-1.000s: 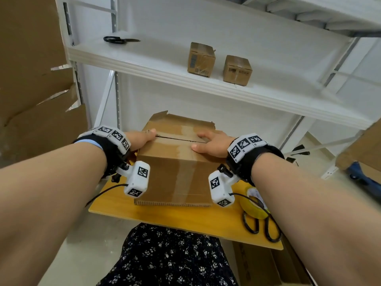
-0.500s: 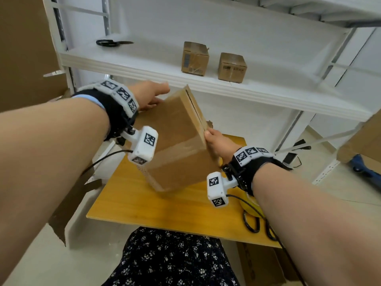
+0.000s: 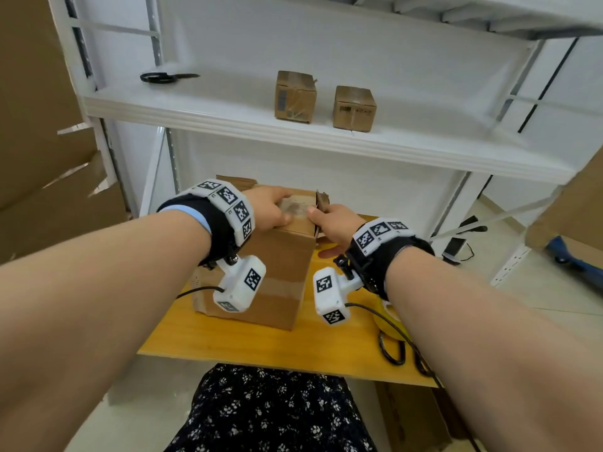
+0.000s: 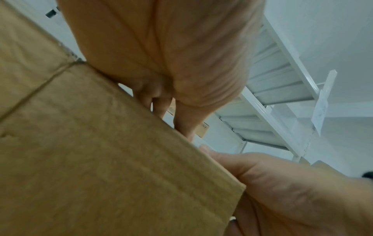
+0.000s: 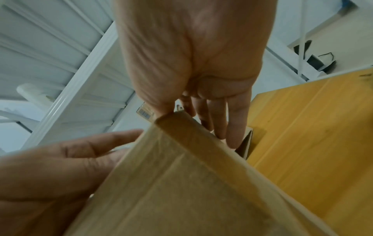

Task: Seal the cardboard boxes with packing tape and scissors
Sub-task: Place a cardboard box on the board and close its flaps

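Two hands steady one cardboard box (image 3: 270, 256) standing on the worktop (image 3: 228, 340), at 12 o'clock from the person. Left hand (image 3: 272, 207) lies over the top at 10 o'clock, fingers curled on the near edge. Right hand (image 3: 336, 220) pinches the side flap (image 3: 321, 203) at 2 o'clock. Best to press that flap flush before letting go. Tape roll (image 3: 386, 316) and scissors (image 3: 393, 350) wait at 4 o'clock, mostly hidden by the right arm.
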`<state>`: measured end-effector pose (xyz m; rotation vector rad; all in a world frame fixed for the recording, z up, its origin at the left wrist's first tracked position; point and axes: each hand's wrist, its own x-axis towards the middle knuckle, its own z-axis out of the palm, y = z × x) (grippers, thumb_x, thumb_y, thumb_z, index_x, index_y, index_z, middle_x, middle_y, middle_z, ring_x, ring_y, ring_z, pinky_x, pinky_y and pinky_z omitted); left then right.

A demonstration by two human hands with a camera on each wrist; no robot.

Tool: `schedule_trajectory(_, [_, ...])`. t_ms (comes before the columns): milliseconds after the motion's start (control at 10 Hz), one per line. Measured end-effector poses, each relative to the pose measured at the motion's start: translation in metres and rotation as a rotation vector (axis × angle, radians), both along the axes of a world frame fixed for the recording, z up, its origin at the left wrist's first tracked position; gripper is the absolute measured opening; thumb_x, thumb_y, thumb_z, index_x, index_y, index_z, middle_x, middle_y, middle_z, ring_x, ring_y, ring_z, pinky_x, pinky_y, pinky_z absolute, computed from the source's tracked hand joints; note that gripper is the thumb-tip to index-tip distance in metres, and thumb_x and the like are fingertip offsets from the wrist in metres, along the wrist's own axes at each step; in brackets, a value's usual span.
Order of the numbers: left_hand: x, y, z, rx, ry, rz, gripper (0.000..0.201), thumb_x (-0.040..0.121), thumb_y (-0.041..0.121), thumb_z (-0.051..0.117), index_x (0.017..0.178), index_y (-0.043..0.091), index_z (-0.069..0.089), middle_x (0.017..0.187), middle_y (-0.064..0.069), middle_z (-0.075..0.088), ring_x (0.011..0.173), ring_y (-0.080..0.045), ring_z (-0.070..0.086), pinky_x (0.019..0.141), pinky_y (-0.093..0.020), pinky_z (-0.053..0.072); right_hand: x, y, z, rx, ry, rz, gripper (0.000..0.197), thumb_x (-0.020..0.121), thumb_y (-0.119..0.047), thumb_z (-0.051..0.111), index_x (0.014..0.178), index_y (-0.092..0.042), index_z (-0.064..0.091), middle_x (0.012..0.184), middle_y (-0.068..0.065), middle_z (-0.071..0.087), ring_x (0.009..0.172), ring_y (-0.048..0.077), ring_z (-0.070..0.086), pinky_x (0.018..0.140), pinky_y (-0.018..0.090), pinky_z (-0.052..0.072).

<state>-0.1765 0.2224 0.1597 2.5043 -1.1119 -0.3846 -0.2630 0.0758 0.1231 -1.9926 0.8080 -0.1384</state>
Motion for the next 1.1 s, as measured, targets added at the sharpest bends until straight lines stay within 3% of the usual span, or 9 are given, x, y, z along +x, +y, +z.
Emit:
schedule_trajectory(200, [0.028, 0.026, 0.001, -0.080, 0.079, 0.429, 0.066, 0.089, 0.030, 0.066, 0.141, 0.007, 0.033, 0.129, -0.016, 0.051, 0.113, -0.033, 0.054, 0.088, -0.037, 0.044, 0.009, 0.007, 0.003, -0.031, 0.022, -0.022, 0.041, 0.100, -0.039, 0.049, 0.109, -0.002, 0.064, 0.107, 0.022, 0.070, 0.092, 0.042, 0.071, 0.079, 0.055, 0.060])
schedule_trajectory(300, [0.024, 0.033, 0.006, 0.040, 0.108, 0.409, 0.038, 0.101, 0.028, 0.047, 0.123, -0.002, 0.052, 0.109, -0.015, 0.052, 0.096, -0.029, 0.052, 0.079, -0.033, 0.039, 0.016, 0.005, 0.007, -0.076, 0.066, -0.004, 0.034, 0.100, -0.031, 0.051, 0.107, -0.001, 0.064, 0.103, 0.023, 0.070, 0.089, 0.043, 0.071, 0.078, 0.056, 0.059])
schedule_trajectory(400, [0.017, 0.029, 0.006, 0.056, 0.082, 0.336, 0.038, 0.102, 0.024, 0.042, 0.128, -0.002, 0.055, 0.125, -0.018, 0.056, 0.112, -0.033, 0.055, 0.083, -0.033, 0.040, 0.018, 0.011, 0.012, -0.207, 0.174, -0.004, 0.025, 0.101, -0.021, 0.052, 0.100, 0.000, 0.065, 0.098, 0.016, 0.069, 0.092, 0.034, 0.070, 0.081, 0.043, 0.060])
schedule_trajectory(500, [0.015, 0.020, 0.004, 0.025, 0.103, 0.286, 0.040, 0.098, 0.025, 0.049, 0.131, 0.001, 0.053, 0.130, -0.016, 0.056, 0.116, -0.031, 0.055, 0.082, -0.033, 0.041, 0.011, 0.025, 0.023, -0.374, 0.289, -0.036, 0.031, 0.102, -0.010, 0.049, 0.072, -0.004, 0.054, 0.076, 0.005, 0.053, 0.074, 0.024, 0.055, 0.062, 0.026, 0.045])
schedule_trajectory(600, [0.001, 0.014, 0.006, -0.064, 0.198, 0.272, 0.039, 0.099, 0.023, 0.049, 0.128, 0.000, 0.055, 0.130, -0.016, 0.058, 0.119, -0.031, 0.056, 0.079, -0.029, 0.040, 0.004, 0.022, 0.045, -0.242, 0.188, -0.175, 0.027, 0.100, -0.009, 0.047, 0.074, -0.009, 0.049, 0.083, 0.005, 0.051, 0.071, 0.021, 0.049, 0.066, 0.023, 0.041])
schedule_trajectory(700, [-0.002, 0.008, 0.002, -0.027, 0.175, 0.223, 0.039, 0.101, 0.025, 0.044, 0.126, -0.002, 0.057, 0.130, -0.018, 0.058, 0.120, -0.032, 0.054, 0.088, -0.033, 0.042, 0.011, 0.011, 0.035, -0.359, 0.128, -0.214, 0.014, 0.099, -0.022, 0.051, 0.096, -0.008, 0.056, 0.088, 0.006, 0.058, 0.065, 0.017, 0.051, 0.053, 0.026, 0.037])
schedule_trajectory(800, [0.011, 0.006, -0.005, -0.032, 0.179, 0.213, 0.031, 0.098, 0.019, 0.047, 0.118, 0.001, 0.063, 0.125, -0.017, 0.061, 0.116, -0.031, 0.057, 0.093, -0.035, 0.045, 0.015, 0.013, 0.018, -0.453, 0.196, -0.139, 0.048, 0.102, -0.035, 0.048, 0.135, 0.000, 0.046, 0.124, 0.019, 0.059, 0.109, 0.034, 0.060, 0.077, 0.035, 0.042])
schedule_trajectory(1000, [0.038, 0.043, -0.009, -0.216, 0.367, 0.396, 0.020, 0.095, 0.011, 0.054, 0.113, 0.005, 0.061, 0.114, -0.016, 0.064, 0.100, -0.031, 0.064, 0.081, -0.039, 0.054, 0.016, 0.009, 0.015, -0.516, 0.235, -0.104, 0.045, 0.104, -0.031, 0.043, 0.138, -0.002, 0.047, 0.134, 0.021, 0.054, 0.121, 0.036, 0.054, 0.091, 0.039, 0.044])
schedule_trajectory(1100, [0.042, 0.062, -0.033, -0.305, 0.626, 0.546, 0.025, 0.101, 0.014, 0.043, 0.100, -0.002, 0.061, 0.095, -0.016, 0.065, 0.068, -0.025, 0.059, 0.077, -0.040, 0.050, 0.021, 0.010, 0.015, -0.525, 0.285, -0.105, 0.045, 0.107, -0.026, 0.039, 0.146, -0.004, 0.037, 0.132, 0.018, 0.054, 0.111, 0.031, 0.059, 0.072, 0.033, 0.044])
